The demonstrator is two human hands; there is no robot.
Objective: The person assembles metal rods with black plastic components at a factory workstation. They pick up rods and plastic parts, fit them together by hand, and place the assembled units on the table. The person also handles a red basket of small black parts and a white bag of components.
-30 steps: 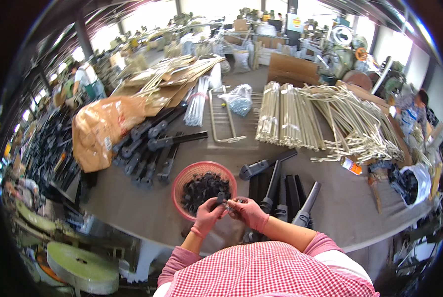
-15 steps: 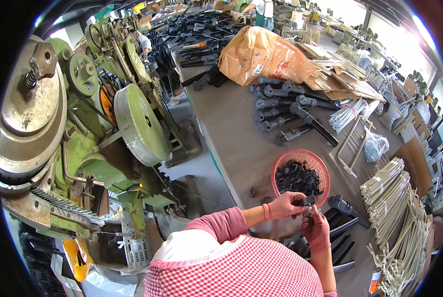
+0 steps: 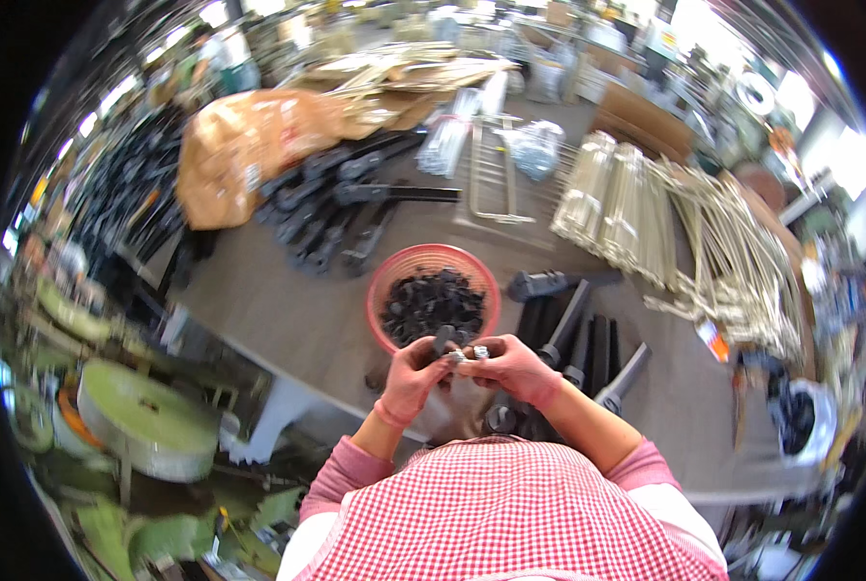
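Hands meet just below the basket (image 3: 384, 281): left hand (image 3: 415, 373) grips a small black part (image 3: 442, 341), right hand (image 3: 506, 366) pinches a small silvery piece (image 3: 479, 351) against it. Black handles (image 3: 588, 339) lie right of the basket.

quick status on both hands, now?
Left hand: closed on a small black part, beside the pink basket.
Right hand: closed, pinching a small silvery piece at the fingertips.
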